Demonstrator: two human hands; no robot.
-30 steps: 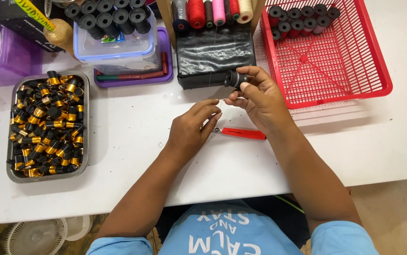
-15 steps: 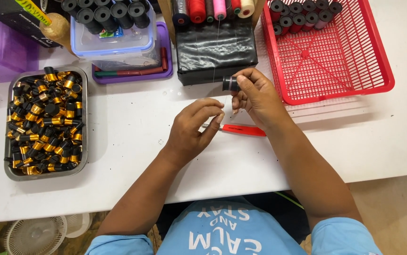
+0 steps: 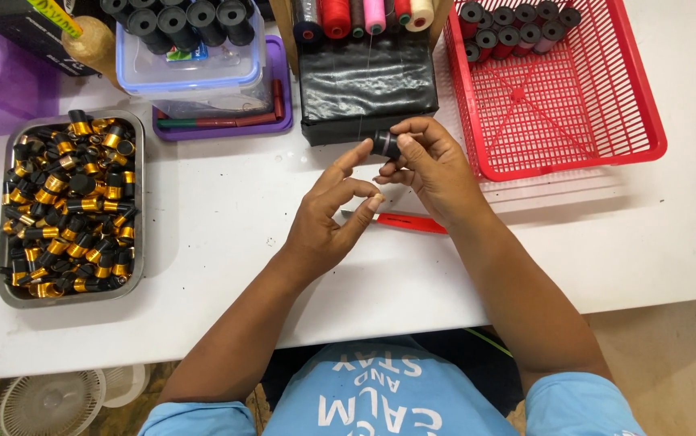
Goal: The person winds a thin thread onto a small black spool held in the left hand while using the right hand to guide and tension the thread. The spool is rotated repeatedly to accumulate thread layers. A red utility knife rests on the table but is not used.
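My right hand [image 3: 433, 165] grips a small black bobbin [image 3: 385, 144] just in front of a black box [image 3: 364, 81] that carries several thread cones. A thin thread runs from the cones down toward the bobbin. My left hand [image 3: 333, 211] is raised beside it, index fingertip touching the bobbin's left end, the other fingers curled. A red-handled cutter [image 3: 403, 220] lies on the white table [image 3: 227, 202] under both hands.
A metal tray [image 3: 140, 202] of several black-and-gold bobbins sits at the left. A red basket [image 3: 574, 121] at the right holds wound bobbins along its far edge. A clear tub [image 3: 194, 77] with black spools stands on a purple lid [image 3: 283, 105] behind.
My left hand has lifted from above the cutter up to the bobbin's end. My right hand shifted the bobbin slightly left.
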